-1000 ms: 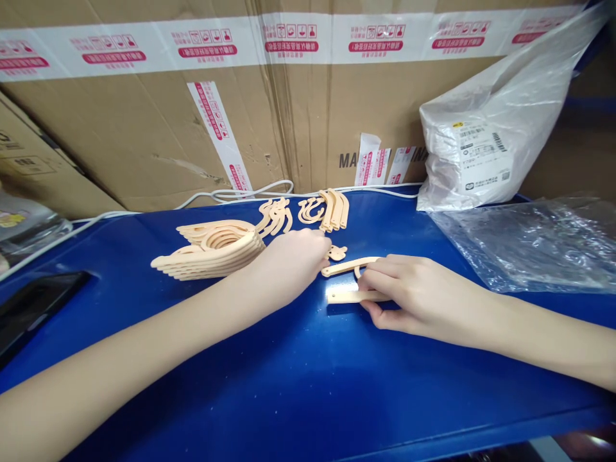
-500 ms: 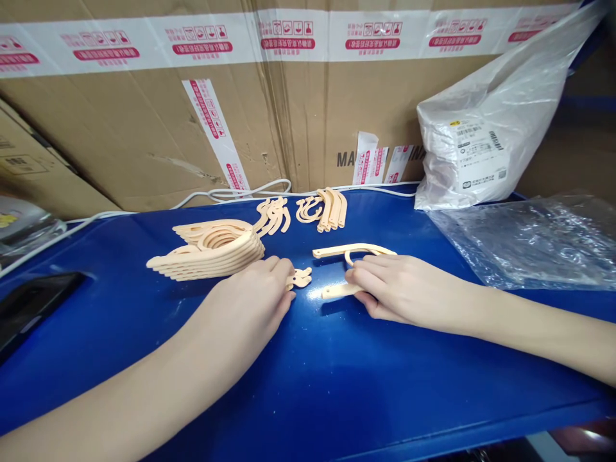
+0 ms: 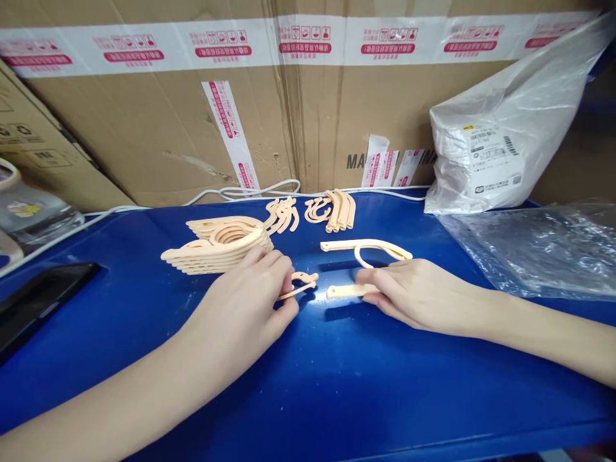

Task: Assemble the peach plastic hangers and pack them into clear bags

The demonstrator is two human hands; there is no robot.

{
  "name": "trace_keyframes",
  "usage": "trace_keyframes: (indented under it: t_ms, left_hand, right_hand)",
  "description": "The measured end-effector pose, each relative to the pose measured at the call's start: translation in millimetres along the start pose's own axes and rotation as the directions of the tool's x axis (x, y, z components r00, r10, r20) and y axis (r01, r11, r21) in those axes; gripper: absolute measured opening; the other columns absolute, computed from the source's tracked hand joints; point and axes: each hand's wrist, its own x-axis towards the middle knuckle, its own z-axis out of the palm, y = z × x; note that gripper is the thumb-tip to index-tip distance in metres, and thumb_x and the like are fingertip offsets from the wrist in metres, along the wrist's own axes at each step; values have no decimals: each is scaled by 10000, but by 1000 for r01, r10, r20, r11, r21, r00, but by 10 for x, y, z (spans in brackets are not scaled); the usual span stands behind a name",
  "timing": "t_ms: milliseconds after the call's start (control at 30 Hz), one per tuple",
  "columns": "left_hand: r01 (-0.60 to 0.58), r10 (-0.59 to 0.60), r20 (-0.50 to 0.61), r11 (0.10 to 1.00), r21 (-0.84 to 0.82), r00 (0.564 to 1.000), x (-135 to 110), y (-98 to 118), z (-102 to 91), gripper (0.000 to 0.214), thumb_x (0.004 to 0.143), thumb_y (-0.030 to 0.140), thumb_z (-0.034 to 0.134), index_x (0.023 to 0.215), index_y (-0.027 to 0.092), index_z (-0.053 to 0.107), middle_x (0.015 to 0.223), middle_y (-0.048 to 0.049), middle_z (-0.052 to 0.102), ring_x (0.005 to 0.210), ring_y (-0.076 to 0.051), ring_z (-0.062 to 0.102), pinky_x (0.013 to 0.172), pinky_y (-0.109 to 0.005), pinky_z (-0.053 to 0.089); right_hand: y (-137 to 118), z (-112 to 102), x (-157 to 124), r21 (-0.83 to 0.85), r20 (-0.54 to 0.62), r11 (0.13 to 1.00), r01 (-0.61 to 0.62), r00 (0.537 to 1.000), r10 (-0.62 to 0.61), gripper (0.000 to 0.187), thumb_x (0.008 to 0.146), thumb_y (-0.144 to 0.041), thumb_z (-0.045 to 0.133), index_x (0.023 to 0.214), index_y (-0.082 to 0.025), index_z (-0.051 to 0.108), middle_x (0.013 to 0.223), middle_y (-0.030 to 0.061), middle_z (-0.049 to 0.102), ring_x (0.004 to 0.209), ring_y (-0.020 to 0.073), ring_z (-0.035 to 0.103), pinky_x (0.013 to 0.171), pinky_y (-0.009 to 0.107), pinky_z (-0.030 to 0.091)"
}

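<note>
Left hand point(image 3: 257, 289): grip pinching small curved piece point(image 3: 307, 278), near stack point(image 3: 212, 256). Right hand point(image 3: 416, 289): grip pinching bar point(image 3: 347, 291) over worktop point(image 3: 337, 391). Risk: stack toppling, should left knuckles nudge it.

Two bare hands, left hand point(image 3: 260, 289) and right hand point(image 3: 409, 292), at one blue table point(image 3: 308, 391). Two longer pale bars near right hand: one straight bar point(image 3: 349, 291) held, one hooked bar point(image 3: 366, 244) lying. Four piles: one layered stack point(image 3: 216, 258), one wavy cluster point(image 3: 282, 215), one hook cluster point(image 3: 316, 210), one curved bundle point(image 3: 341, 209). Pale pieces point(image 3: 304, 277) in left hand, like those in piles, overlap too closely for sure count. One dark phone point(image 3: 45, 301), one white bag point(image 3: 500, 154), one clear bag point(image 3: 539, 250), two cardboard boxes point(image 3: 158, 122).
</note>
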Motion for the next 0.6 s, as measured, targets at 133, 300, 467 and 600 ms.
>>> trace_keyframes:
  t_ms: [133,300,467,600]
  left_hand:
    - [-74,72,-82,997,-25,994,-17,41,-36,130,799,170,493,705,211,413,1041,-82,607,1005,-267,525,816,-421,444]
    - [-100,87,-112,989,-113,990,-37,76,-5,122,778,170,496,707,213,408,906,-43,629,825,-212,572,677,-342,450]
    - [-210,174,-215,965,-156,961,-38,86,67,186,825,157,476,716,223,341,709,44,579,559,-104,497,503,-215,374]
    - [-275,259,-195,960,-61,946,12,75,133,142,923,177,421,796,224,380,645,70,508,487,-88,459,462,-189,339]
  right_hand:
    - [-22,-10,-14,7,20,1000,-7,1000,6,221,1026,-264,340,1037,-145,526,760,39,675,605,153,632,574,284,435]
    - [-25,6,-30,9,29,1000,-14,999,14,297,1046,-340,327,1040,-144,550,778,51,690,619,159,642,584,288,455]
    - [-96,-39,-16,-33,-17,998,49,999,-49,339,1046,-284,321,872,-154,581,707,31,621,605,139,570,579,271,422]
    - [-103,-39,-7,-81,-28,994,70,997,-73,355,1053,-303,310,887,-158,589,689,10,606,574,129,560,551,269,402]
